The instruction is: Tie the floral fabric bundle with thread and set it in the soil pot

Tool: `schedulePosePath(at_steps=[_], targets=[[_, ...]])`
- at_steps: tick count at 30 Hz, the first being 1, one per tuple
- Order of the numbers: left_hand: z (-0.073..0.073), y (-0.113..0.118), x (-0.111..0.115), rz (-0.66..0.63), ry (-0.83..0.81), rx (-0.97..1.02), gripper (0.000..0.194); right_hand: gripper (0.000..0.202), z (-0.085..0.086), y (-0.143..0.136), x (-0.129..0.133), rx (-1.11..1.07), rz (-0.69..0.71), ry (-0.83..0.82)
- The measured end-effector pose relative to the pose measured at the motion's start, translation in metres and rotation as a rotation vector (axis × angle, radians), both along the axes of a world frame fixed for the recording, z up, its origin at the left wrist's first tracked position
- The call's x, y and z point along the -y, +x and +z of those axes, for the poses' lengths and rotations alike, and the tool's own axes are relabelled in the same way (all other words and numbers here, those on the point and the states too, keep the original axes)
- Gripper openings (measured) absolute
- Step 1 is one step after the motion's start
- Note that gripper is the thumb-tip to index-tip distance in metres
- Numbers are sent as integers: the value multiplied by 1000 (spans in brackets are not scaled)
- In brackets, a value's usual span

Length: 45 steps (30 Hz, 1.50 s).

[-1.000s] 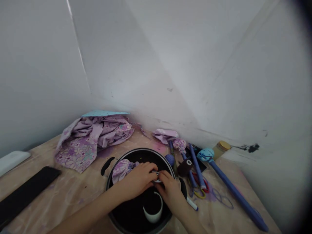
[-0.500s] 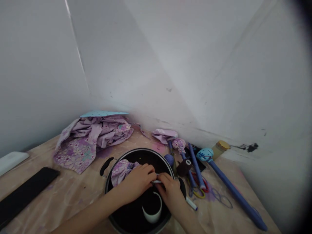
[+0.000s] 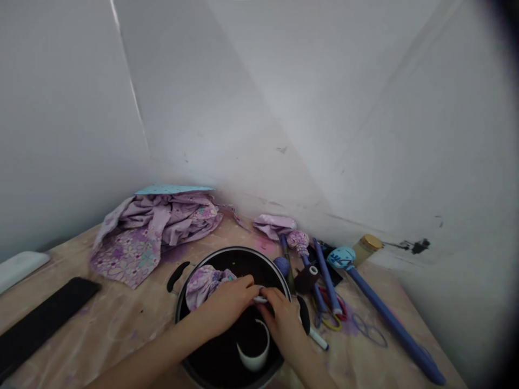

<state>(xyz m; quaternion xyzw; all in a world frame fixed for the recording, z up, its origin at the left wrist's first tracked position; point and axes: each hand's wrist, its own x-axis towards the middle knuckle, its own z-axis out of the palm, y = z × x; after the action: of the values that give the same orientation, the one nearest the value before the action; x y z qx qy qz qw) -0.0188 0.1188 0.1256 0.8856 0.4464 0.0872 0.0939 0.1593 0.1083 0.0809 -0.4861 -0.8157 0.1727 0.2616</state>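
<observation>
Over a dark round pot (image 3: pixel 236 249), both of my hands meet with bent fingers. My left hand (image 3: pixel 231 298) and my right hand (image 3: pixel 284 316) pinch a small pale, rounded piece (image 3: pixel 260 296) between them. Fingers cover most of that piece, so its kind is unclear. Inside the pot, left of my hands, lies a bunched purple floral cloth (image 3: pixel 199 289), partly behind my left hand. A white curved piece (image 3: pixel 253 362), a partial ring in outline, rests in the pot below my hands.
Right of the pot lie a marker (image 3: pixel 318 339), a dark thread spool (image 3: pixel 306 279), scissors (image 3: pixel 333 323), blue sticks (image 3: pixel 327 278) and a cloth-headed stick (image 3: pixel 393 321). Behind left is a floral fabric heap (image 3: pixel 133 248); a black flat object (image 3: pixel 44 319) lies left. Walls border the table.
My fingers have shifted slightly around the pale piece, and a little more of it shows. The pot and the things around it stay in place.
</observation>
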Motion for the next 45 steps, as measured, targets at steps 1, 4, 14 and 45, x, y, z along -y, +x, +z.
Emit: schedulePosePath(at_steps=[1,4,14,45], targets=[[0,-1,0,2,-6,6,12,31,0,0,0,16,-12,7],[-1,-4,0,4,-18,21,16,30,3,0,-3,53,-4,10],[9,2,-7,77,8,41,16,35,23,-1,-14,-69,106,-43],[-3,10,-3,142,-19,116,20,23,-4,-2,-10,-53,-22,121]])
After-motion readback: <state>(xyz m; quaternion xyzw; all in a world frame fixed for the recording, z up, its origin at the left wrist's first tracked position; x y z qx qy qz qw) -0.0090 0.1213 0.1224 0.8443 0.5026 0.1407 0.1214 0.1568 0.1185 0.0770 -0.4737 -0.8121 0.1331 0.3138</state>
